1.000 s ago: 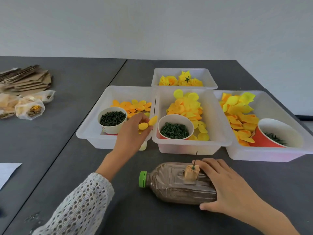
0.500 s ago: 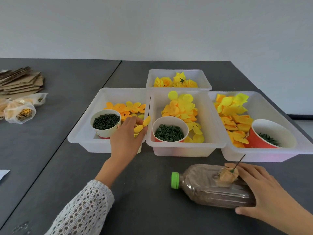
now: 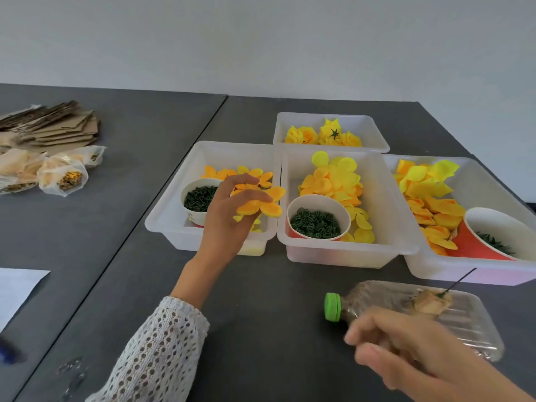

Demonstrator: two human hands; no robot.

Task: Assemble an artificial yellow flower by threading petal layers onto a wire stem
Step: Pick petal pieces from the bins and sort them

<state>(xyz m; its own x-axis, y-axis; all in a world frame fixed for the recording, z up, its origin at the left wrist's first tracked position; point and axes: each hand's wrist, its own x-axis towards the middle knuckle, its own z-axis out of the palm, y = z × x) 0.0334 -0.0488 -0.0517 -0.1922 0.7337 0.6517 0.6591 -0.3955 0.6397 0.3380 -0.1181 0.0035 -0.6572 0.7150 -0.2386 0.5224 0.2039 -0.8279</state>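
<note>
My left hand (image 3: pixel 229 216) pinches an orange-yellow petal layer (image 3: pixel 261 206) over the left white bin (image 3: pixel 174 210), which holds more small petals and a cup of green pieces (image 3: pixel 200 198). A brown-filled plastic bottle (image 3: pixel 452 317) with a green cap (image 3: pixel 332 306) lies on the table. A thin dark wire stem (image 3: pixel 459 281) sticks up from a tan lump (image 3: pixel 432 303) on it. My right hand (image 3: pixel 406 343) hovers blurred in front of the bottle, fingers loosely curled, holding nothing.
The middle bin (image 3: pixel 377 181) has yellow round petals and a red cup of green rings (image 3: pixel 316 221). The right bin (image 3: pixel 493 187) has larger petals and a tilted red cup (image 3: pixel 490 236). The rear bin (image 3: pixel 377 132) holds finished yellow flowers. Cardboard and plastic bags lie far left.
My left hand has lifted the petal layer higher over the left bin. My right hand has let go of the bottle and drawn back toward me. The view shifted left.
</note>
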